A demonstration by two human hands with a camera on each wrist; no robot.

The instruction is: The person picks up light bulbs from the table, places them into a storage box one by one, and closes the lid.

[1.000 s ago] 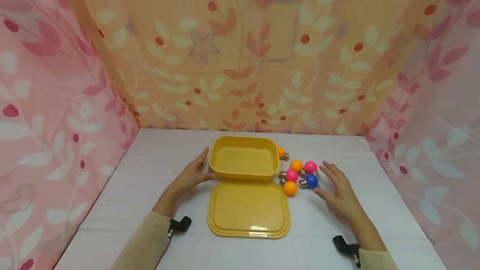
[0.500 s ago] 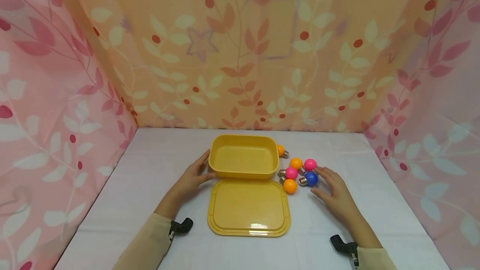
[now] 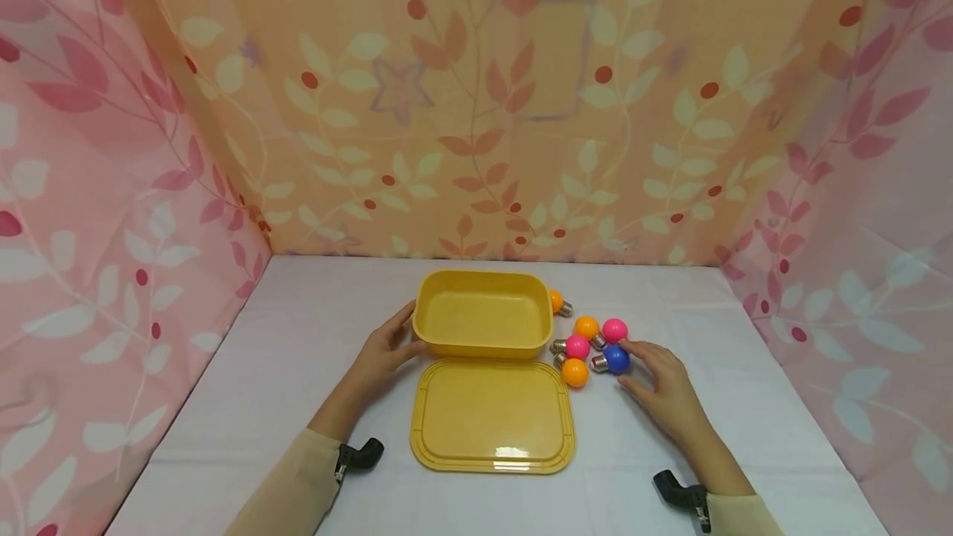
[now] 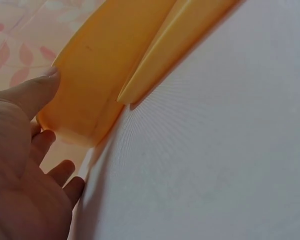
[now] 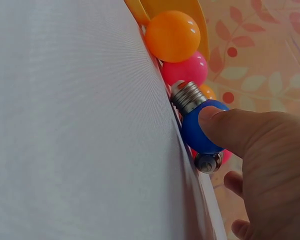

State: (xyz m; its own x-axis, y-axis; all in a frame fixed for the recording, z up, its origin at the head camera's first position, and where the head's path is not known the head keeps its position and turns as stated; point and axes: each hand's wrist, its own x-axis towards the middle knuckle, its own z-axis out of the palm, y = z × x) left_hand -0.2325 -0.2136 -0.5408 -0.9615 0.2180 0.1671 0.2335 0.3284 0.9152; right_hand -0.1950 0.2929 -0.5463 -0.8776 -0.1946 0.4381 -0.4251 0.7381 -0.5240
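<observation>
A yellow plastic box stands on the table. My left hand is at its left end, thumb near the front corner and fingers along the side. In the left wrist view the thumb tip lies against the box wall and the other fingers are loosely bent. My right hand pinches a blue light bulb between thumb and fingers. The bulb's metal screw base points left. Around it lie two pink bulbs and several orange bulbs.
A flat yellow lid lies in front of the box. One orange bulb sits by the box's right end. A white cloth covers the table, with flowered fabric walls on three sides.
My right hand has moved left and its thumb and fingers have closed in on the blue bulb. The left hand has drawn slightly closer against the box.
</observation>
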